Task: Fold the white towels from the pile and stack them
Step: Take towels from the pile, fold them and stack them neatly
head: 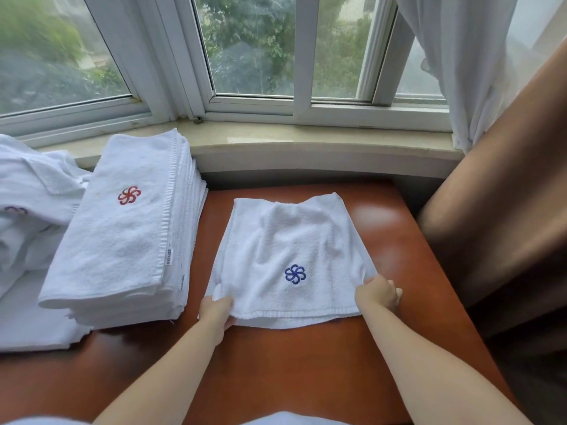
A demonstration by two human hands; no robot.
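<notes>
A white towel with a blue flower emblem point(285, 250) lies partly folded on the red-brown table point(306, 378). My left hand point(216, 314) grips its near left corner, fingers tucked under the edge. My right hand point(379, 292) pinches its near right corner. To the left stands a stack of folded white towels point(122, 234) whose top one bears a red flower emblem. Further left lies a loose pile of unfolded white towels point(27, 210).
A stone window sill point(291, 139) and a white-framed window run along the far side. A white curtain point(469, 72) and a brown curtain point(503, 225) hang at the right. A flat white towel point(30, 329) lies under the stack at the table's left.
</notes>
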